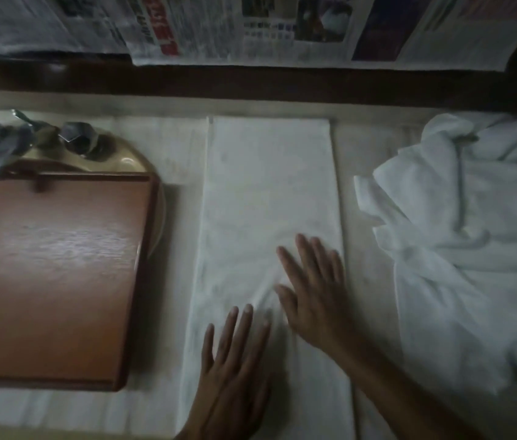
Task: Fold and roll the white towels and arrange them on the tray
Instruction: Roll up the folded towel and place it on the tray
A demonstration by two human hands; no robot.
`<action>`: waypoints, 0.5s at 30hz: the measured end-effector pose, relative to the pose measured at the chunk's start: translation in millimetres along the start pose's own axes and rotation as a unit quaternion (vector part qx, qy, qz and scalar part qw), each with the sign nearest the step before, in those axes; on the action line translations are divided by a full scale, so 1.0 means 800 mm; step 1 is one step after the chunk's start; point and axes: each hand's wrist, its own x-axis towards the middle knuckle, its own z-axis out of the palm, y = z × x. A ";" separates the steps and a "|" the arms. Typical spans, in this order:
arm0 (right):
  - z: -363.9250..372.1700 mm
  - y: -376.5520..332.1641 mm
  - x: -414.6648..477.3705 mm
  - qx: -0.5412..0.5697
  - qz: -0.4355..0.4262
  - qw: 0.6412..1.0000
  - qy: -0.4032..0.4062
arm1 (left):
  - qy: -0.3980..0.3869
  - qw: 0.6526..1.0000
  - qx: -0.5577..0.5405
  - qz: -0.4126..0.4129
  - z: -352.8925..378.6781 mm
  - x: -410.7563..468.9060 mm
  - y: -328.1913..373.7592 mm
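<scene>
Since the folded towel (266, 185) lies as a long narrow strip down the middle of the bench (365, 144), both hands lie flat on its near end, left hand (235, 360) nearer the front edge and right hand (314, 290) just beyond. Fingers are straight and grip nothing, likely pressing out creases so it rolls tight. The wooden tray (54, 265) sits bare just beside the strip toward the left edge, handy for finished rolls; unfolded towels (473, 249) are heaped at the right edge as the supply.

The folded towel (270, 192) and the crumpled pile (473, 236) are soft matt white cloth; the tray (51, 274) is smooth, faintly glossy brown wood; the newspapers (251, 27) are thin matt paper.
</scene>
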 end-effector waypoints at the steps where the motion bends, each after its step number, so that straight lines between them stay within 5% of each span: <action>1: 0.003 0.006 0.021 -0.008 0.001 1.000 0.007 | -0.005 1.000 -0.001 0.010 -0.001 0.003 0.004; 10: -0.005 0.072 0.203 -0.033 0.001 0.999 0.006 | -0.013 1.000 -0.007 -0.017 -0.001 0.117 -0.022; 15: -0.025 0.012 0.117 0.049 0.059 0.995 0.062 | 0.006 1.000 -0.007 -0.009 -0.001 0.169 -0.039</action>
